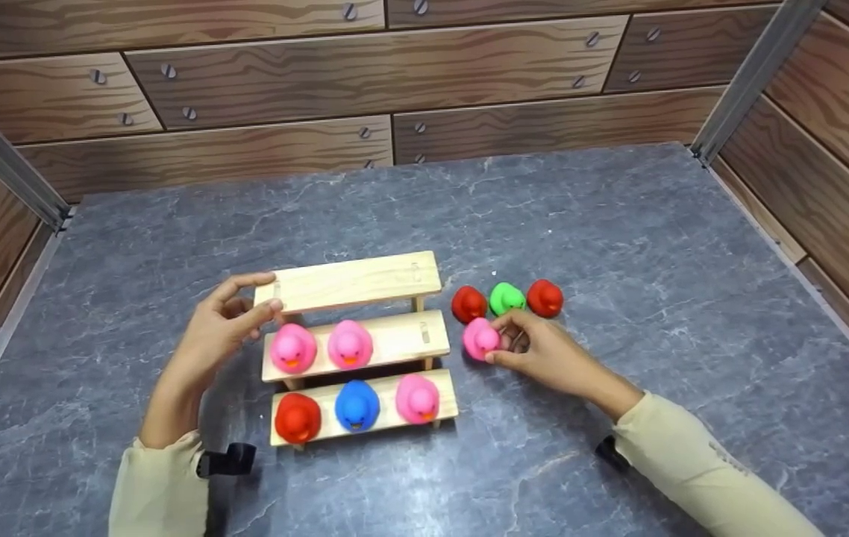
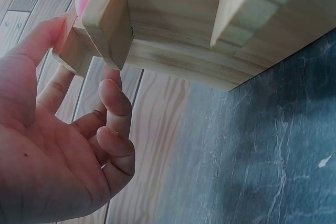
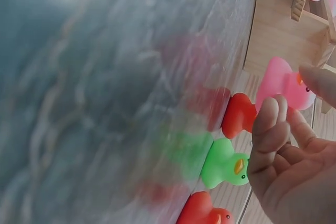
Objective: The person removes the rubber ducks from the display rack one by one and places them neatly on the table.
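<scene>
Left of centre, the left hand: thumb and forefinger pinching the left end of the top step, the other fingers loosely bent. Next, one wooden stand, three steps, on a grey bench; stiff, probably light enough to shift if nudged, best steadied at a step's end. Top step bare; middle step, left and centre, first pink duck and second pink duck; bottom step, left to right, first red duck, blue duck, third pink duck. Right of centre, on the bench just beside the stand, second red duck. In front of it, fourth pink duck, upright, seemingly clear of the bench, pinched between thumb and forefinger of the right hand, whose gap is no wider than the duck's body. Handling, judged by look: light, likely hollow, soft and yielding, hard to break; smooth skin could slip under a fingertip hold, so the rounded sides suit the grip better than the small beak. Continuing the row rightward, green duck, then third red duck, both resting on the bench.
</scene>
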The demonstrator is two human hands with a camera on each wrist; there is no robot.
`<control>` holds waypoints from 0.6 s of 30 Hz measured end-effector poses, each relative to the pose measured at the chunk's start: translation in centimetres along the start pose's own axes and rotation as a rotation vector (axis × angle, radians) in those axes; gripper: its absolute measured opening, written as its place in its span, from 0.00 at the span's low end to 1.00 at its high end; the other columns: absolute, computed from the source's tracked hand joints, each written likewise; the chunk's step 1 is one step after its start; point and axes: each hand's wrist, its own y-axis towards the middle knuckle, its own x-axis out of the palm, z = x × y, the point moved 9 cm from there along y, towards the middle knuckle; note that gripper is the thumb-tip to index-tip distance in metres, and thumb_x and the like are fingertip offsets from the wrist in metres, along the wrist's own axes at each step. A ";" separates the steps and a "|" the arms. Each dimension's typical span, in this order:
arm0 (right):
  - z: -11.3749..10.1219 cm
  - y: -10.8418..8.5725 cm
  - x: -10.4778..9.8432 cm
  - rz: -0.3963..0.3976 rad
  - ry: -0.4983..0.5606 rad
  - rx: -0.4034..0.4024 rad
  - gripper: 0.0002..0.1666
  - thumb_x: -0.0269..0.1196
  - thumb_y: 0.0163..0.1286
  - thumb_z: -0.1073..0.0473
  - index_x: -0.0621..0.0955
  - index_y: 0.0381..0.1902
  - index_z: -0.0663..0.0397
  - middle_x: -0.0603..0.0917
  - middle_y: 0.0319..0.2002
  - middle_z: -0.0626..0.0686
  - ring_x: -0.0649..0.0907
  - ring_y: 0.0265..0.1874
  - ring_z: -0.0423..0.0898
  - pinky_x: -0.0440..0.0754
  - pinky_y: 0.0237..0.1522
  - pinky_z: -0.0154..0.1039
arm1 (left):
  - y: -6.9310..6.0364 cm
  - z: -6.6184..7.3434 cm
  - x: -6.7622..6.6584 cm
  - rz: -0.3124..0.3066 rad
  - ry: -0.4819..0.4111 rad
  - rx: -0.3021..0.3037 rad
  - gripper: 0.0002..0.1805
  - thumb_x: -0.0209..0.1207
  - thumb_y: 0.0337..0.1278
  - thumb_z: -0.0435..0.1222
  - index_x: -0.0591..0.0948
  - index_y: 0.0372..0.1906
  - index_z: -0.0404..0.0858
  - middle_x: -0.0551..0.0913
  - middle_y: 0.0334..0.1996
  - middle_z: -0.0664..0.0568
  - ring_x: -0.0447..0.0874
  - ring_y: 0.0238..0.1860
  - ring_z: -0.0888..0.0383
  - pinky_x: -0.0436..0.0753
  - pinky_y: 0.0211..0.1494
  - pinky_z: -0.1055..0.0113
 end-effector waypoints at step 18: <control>0.6 0.6 1.2 -0.068 -0.045 0.071 0.20 0.70 0.58 0.61 0.77 0.47 0.63 0.79 0.29 0.52 0.73 0.25 0.42 0.70 0.26 0.30 | 0.0 0.1 0.2 -0.019 -0.033 0.022 0.26 0.63 0.61 0.40 0.72 0.62 0.40 0.84 0.26 0.59 0.72 0.26 0.64 0.72 0.31 0.72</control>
